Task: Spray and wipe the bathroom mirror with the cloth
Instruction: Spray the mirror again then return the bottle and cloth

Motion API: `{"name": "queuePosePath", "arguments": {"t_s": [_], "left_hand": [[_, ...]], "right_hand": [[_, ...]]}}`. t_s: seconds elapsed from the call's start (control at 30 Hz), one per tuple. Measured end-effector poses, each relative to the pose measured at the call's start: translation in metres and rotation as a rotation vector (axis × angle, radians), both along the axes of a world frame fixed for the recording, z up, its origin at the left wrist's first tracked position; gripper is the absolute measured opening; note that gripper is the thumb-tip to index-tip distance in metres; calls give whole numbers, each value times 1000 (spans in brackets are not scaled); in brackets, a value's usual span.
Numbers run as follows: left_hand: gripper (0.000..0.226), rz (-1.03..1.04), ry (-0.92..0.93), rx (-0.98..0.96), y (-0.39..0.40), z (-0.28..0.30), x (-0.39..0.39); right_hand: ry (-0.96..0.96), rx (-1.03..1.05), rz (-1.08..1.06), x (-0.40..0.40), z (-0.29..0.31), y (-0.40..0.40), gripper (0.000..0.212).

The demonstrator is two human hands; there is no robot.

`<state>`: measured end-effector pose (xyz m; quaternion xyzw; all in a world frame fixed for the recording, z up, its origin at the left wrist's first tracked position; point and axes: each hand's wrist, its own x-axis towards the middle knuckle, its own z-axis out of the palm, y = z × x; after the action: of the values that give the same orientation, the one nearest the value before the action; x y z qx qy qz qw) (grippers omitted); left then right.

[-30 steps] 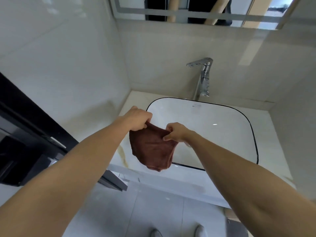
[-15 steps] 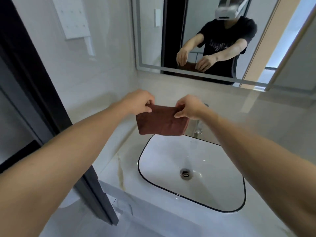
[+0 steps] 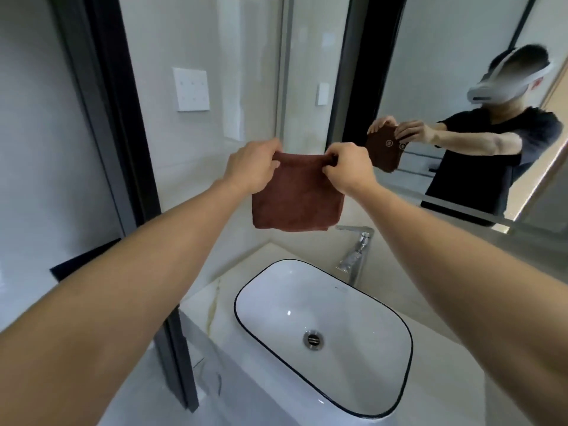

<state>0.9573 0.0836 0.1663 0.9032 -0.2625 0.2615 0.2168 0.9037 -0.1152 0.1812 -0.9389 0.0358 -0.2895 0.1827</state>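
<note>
Both hands up at chest height, arms stretched forward. Left hand (image 3: 250, 167) curled round the top left corner of the cloth (image 3: 296, 198), right hand (image 3: 345, 169) pinching the top right corner between thumb and fingers. Cloth hanging flat and folded below the knuckles, stretched taut between the two grips, well above the sink (image 3: 322, 333) and short of the mirror (image 3: 461, 56), which sits beyond and to the right of the right hand. Not touching glass yet.

Worries from here, just guessing:
- No spray bottle anywhere in view. Going straight in dry probably just smears the glass.
- Corner pinches = weak hold. Letting go with one hand to regrip could drop the cloth straight into the sink below, maybe onto a wet basin.
- Held by the edge like this, no flat pad for wiping. Needs bunching or a palm behind it, otherwise floppy streaks.
- Tap (image 3: 353, 253) right under the right forearm, easy to knock on a low sweep.
- Mirror off to the right, so a long reach across the surface (image 3: 215, 290); leaning could mean uneven pressure at the far edge.
</note>
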Motion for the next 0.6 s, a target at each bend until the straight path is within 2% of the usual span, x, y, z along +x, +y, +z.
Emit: {"name": "queuePosePath", "arguments": {"t_s": [0.27,0.4,0.6], "left_hand": [[17,171,-44,-48,82,7,-62],[18,243,-133,-20,133,-2,-86],[18,348,-162,44,203,-30,-115]], "right_hand": [[-12,-17,207,-16,4,69,6],[-21,-14,317,-23,-4,117,14],[18,9,423,-32,-33,192,18]]}}
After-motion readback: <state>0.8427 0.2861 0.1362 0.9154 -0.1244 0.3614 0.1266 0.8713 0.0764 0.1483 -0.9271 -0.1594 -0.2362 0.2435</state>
